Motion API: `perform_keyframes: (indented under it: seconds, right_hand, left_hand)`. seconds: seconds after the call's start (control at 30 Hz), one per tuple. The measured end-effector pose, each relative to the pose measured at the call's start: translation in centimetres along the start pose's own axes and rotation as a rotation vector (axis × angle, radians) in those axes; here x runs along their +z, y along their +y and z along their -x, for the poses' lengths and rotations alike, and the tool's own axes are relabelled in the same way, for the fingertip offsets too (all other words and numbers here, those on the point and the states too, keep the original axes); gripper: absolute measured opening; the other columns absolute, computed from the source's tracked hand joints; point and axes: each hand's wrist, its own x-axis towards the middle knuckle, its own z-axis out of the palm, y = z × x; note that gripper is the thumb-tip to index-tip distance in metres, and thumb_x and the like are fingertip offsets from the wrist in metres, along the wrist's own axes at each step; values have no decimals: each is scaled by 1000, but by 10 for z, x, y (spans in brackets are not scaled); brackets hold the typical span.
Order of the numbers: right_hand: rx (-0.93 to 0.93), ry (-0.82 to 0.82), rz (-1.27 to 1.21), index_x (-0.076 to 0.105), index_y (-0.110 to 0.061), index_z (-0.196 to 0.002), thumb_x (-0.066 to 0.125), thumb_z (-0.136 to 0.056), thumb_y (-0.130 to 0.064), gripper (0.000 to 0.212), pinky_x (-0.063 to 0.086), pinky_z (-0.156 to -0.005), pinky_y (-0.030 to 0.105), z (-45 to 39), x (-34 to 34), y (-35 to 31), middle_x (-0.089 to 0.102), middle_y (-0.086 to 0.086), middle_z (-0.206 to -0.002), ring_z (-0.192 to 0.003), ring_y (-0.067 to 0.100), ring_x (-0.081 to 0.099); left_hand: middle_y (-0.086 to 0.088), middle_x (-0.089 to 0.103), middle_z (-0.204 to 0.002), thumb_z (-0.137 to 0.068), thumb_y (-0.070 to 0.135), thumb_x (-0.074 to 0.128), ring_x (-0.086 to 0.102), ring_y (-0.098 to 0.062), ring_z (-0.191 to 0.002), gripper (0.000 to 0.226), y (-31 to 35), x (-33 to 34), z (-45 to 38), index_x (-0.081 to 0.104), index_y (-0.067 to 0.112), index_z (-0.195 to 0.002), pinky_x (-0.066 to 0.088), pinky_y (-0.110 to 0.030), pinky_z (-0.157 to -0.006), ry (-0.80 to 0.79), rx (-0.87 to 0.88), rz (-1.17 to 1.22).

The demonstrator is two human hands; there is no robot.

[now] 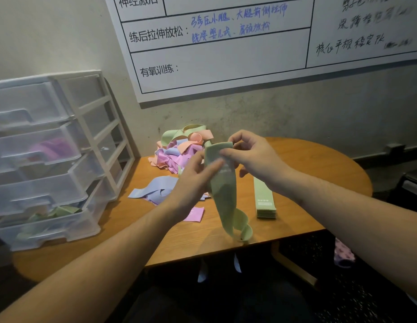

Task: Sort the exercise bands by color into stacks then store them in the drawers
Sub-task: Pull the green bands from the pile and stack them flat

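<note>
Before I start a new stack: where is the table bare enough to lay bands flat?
Bare wood lies right of the green stack up to the table's round edge, and along the front edge near the drawer unit. The mixed pile and blue bands crowd the back-left.

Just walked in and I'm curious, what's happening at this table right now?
A person is sorting exercise bands by color. Both hands, left hand and right hand, hold a green band above the table. A neat green stack lies to the right, a mixed pile waits behind, and the drawer unit stands at left.
</note>
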Motion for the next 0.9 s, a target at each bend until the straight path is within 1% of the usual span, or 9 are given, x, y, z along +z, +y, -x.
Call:
perform_keyframes:
  seconds: [0.07, 0.17, 0.23, 0.33, 0.47, 0.6, 0.73, 0.8, 0.9]
  right_hand:
    - [-35, 15, -20, 61, -21, -91, 73, -91, -23, 12, 47, -52, 20, -2, 1, 1, 66, 0, -81, -68, 6, 59]
    - [-53, 18, -6, 59, -24, -96, 76, -89, -28, 19, 47, -59, 16, -5, 2, 6, 64, -1, -85, -74, 6, 58]
    - [-32, 40, 26, 54, -24, -100, 76, -88, -36, 28, 49, -65, 21, -6, 0, 16, 61, 2, -88, -77, 9, 57]
    - [-26, 44, 62, 50, -15, -87, 68, -94, -35, 28, 43, -63, 25, 0, -5, 31, 54, 5, -77, -69, 11, 50]
    - [17, -256, 150, 62, -7, -79, 47, -102, -18, 29, 45, -73, 15, 13, -16, 49, 64, 0, -78, -74, 3, 59]
    - [44, -488, 317, 65, -14, -97, 36, -82, -16, 33, 44, -88, 16, 23, -17, 62, 66, -6, -98, -97, 6, 59]
    - [102, -602, 441, 59, -35, -105, 48, -81, -19, 31, 37, -84, 3, 29, -21, 64, 62, -21, -109, -107, -7, 53]
    - [129, -632, 450, 58, -36, -106, 53, -80, -23, 29, 39, -89, 7, 28, -22, 67, 62, -17, -110, -108, -4, 54]
    - [161, -632, 435, 62, -29, -104, 68, -89, -16, 20, 48, -101, 30, 26, -24, 74, 66, -5, -109, -107, 10, 60]
  left_hand:
    - [6, 72, -111, -98, 32, 63, 69, -15, -108, 29, -8, 3, 0, 55, 32, -125, 60, -36, -85, -21, -2, -94]
    - [11, 76, -100, -103, 24, 53, 71, -7, -97, 16, -9, 9, 1, 55, 28, -118, 60, -26, -79, -47, -29, -80]
    - [8, 77, -100, -105, 23, 50, 72, -9, -95, 13, -6, 10, 0, 56, 27, -116, 60, -32, -80, -23, -38, -55]
    - [-2, 77, -103, -106, 25, 48, 73, -16, -97, 16, -4, 3, -5, 60, 21, -116, 58, -44, -87, 29, -78, 29]
    - [-5, 75, -106, -107, 24, 46, 72, -17, -96, 28, 1, -6, -12, 54, 12, -131, 59, -39, -82, 87, -123, 133]
    - [-11, 73, -101, -109, 18, 39, 73, -25, -92, 35, 5, -13, -19, 50, 0, -136, 62, -39, -77, 140, -153, 270]
    - [-3, 76, -84, -109, 17, 37, 75, -21, -82, 21, 3, -20, -19, 58, 13, -111, 60, -44, -75, 230, -168, 380]
    - [-3, 75, -82, -109, 16, 36, 74, -21, -82, 25, -2, -25, -20, 60, 14, -103, 58, -46, -77, 288, -181, 420]
    - [-11, 74, -103, -108, 15, 40, 73, -28, -95, 21, -11, -36, -23, 59, 12, -116, 61, -43, -71, 404, -260, 495]
